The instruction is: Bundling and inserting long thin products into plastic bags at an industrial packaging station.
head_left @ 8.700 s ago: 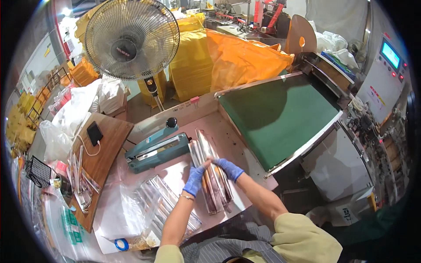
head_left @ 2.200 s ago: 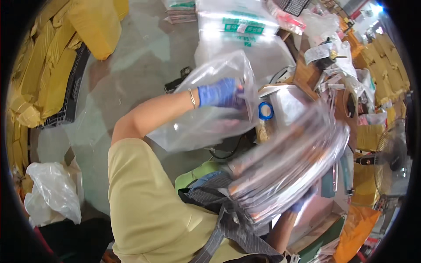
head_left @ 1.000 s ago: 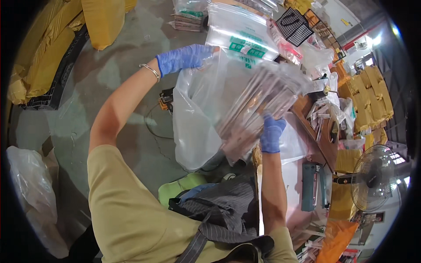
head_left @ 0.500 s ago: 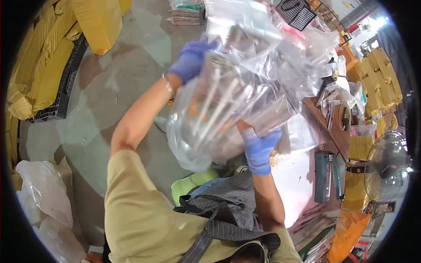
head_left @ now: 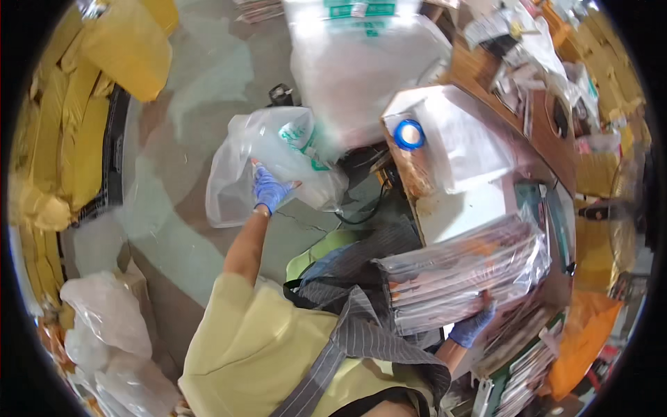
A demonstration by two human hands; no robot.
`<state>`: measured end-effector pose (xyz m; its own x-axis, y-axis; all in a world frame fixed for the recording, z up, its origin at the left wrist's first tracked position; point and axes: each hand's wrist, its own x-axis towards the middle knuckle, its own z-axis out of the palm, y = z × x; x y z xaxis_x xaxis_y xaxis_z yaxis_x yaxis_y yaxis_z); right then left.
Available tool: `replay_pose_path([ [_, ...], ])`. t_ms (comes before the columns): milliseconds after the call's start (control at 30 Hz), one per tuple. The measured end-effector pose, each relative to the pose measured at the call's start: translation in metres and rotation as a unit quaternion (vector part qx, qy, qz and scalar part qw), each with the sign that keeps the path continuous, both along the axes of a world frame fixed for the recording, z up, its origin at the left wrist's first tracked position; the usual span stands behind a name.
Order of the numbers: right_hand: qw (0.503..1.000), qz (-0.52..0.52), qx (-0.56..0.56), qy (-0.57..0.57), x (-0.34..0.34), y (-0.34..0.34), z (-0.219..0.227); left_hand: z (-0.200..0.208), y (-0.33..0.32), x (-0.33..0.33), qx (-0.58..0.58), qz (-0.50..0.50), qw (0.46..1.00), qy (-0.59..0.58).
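My left hand [head_left: 271, 187], in a blue glove, reaches out over a translucent white plastic bag [head_left: 236, 149] with green print. Its fingers are stretched and the thumb stands apart, touching the bag's surface. At the near right, my right hand [head_left: 474, 325], gloved too, grips the lower side of a bundle of flat packs in clear plastic [head_left: 462, 267]. That bundle lies tilted over the near end of the white table, close to my body. Part of the right hand's fingers is hidden behind the shiny film.
A blue round tape roll or lid [head_left: 409, 135] sits on the white tabletop [head_left: 451, 212] beside a stack of clear sheets [head_left: 479, 139]. Large plastic bags [head_left: 368, 62] lie beyond. Yellow wrapped packages [head_left: 76, 125] line the left. An orange bag [head_left: 580, 340] hangs at the right.
The clear-wrapped bundle, earlier raised between both hands, is now lower and nearer at the right, in the right hand alone. My left hand has let go and moved down-left onto the white bag.
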<state>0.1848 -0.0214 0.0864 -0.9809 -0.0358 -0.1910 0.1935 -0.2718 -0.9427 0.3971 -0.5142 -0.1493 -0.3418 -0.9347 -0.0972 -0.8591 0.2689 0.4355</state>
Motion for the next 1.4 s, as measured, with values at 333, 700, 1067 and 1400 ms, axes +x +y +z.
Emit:
replay_pose_path([
  [333,0.967,-0.151,-0.103,-0.178,0.06,0.093,-0.023,0.066,-0.107,-0.084,0.074,-0.23,0.953,-0.181],
  [700,0.964,-0.098,-0.123,-0.213,0.079,0.11,-0.023,0.164,-0.054,-0.199,0.343,-0.251,0.867,0.259],
  [1067,0.982,0.052,-0.181,0.009,-0.026,-0.174,0.058,0.306,-0.004,-0.204,0.628,-0.088,0.742,0.217],
  [1400,0.951,0.239,0.007,0.195,-0.031,-0.326,0.083,0.32,-0.084,-0.124,-0.032,-0.392,0.918,0.059],
])
